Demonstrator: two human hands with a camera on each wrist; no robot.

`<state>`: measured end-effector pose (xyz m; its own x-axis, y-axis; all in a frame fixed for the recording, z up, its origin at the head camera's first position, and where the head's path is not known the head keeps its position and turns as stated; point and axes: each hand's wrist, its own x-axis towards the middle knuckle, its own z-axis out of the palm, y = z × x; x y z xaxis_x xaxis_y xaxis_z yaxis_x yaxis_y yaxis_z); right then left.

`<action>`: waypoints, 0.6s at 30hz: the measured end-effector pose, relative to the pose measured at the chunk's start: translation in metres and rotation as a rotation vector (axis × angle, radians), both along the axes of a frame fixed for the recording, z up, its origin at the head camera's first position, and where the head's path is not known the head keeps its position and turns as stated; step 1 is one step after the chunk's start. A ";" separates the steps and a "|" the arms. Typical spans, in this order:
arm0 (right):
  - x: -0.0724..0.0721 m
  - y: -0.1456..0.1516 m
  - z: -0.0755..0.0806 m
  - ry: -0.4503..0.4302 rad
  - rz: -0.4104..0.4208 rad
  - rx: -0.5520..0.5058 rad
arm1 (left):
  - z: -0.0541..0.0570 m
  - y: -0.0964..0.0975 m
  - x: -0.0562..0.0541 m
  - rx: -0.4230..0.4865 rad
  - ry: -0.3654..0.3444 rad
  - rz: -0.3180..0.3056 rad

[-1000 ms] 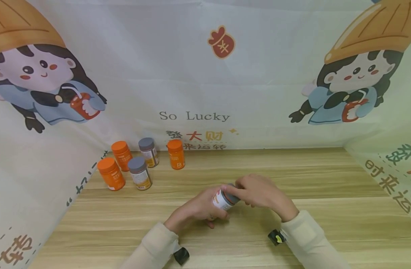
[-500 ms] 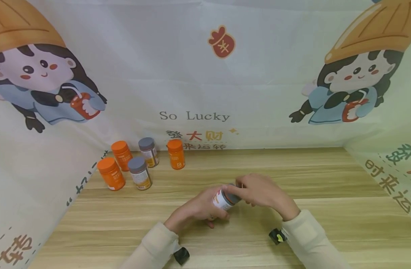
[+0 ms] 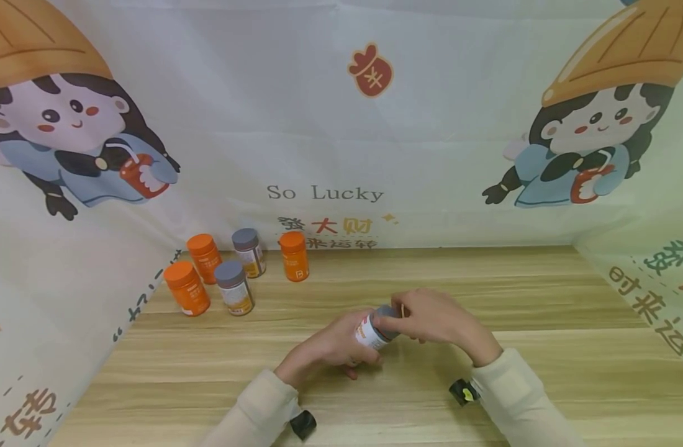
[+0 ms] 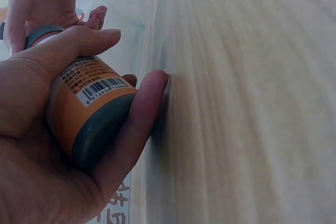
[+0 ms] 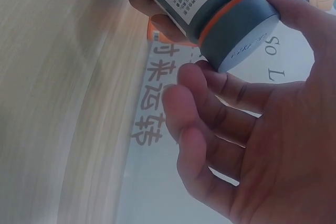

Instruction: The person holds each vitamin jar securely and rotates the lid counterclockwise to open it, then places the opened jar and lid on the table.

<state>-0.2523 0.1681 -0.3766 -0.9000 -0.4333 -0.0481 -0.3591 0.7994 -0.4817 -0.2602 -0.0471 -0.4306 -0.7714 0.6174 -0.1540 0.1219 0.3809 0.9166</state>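
Observation:
My left hand grips a pill bottle with a white and orange label and a dark grey base. The bottle lies tilted, its capped end toward my right hand. In the right wrist view, thumb and index finger of that hand pinch the grey cap from opposite sides, while the other fingers curl loosely below it. An orange ring shows between the cap and the bottle's neck. My left fingers wrap round the body and under the base, close to the table in the left wrist view.
Upright at the back left stand two grey-capped bottles and several orange bottles, one orange bottle apart from the others. A printed cloth walls the wooden table at the back and both sides.
My right hand has turned slightly at the cap, its wrist shifting a little right, and more of the cap's grey top shows. The left hand keeps its hold. The whole head view has shifted slightly.

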 end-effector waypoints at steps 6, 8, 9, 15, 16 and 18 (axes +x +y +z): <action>-0.001 0.000 0.000 0.011 -0.025 0.015 | 0.001 0.000 0.000 0.005 0.007 -0.007; -0.001 0.000 0.000 0.014 -0.023 0.016 | 0.002 0.000 0.000 0.005 0.006 -0.007; -0.001 0.000 0.000 0.016 -0.018 0.017 | 0.002 0.000 0.000 0.003 0.005 -0.006; -0.001 0.001 -0.001 -0.001 0.009 0.001 | 0.003 0.000 0.001 -0.008 0.007 -0.002; -0.001 0.001 -0.001 -0.004 0.013 -0.001 | 0.003 0.000 0.001 -0.008 0.008 0.000; -0.001 0.001 -0.001 -0.009 0.026 -0.007 | 0.003 0.001 0.002 -0.008 0.005 0.004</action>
<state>-0.2534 0.1695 -0.3775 -0.8880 -0.4568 -0.0532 -0.3753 0.7867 -0.4902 -0.2586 -0.0466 -0.4274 -0.7747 0.6130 -0.1548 0.1254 0.3889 0.9127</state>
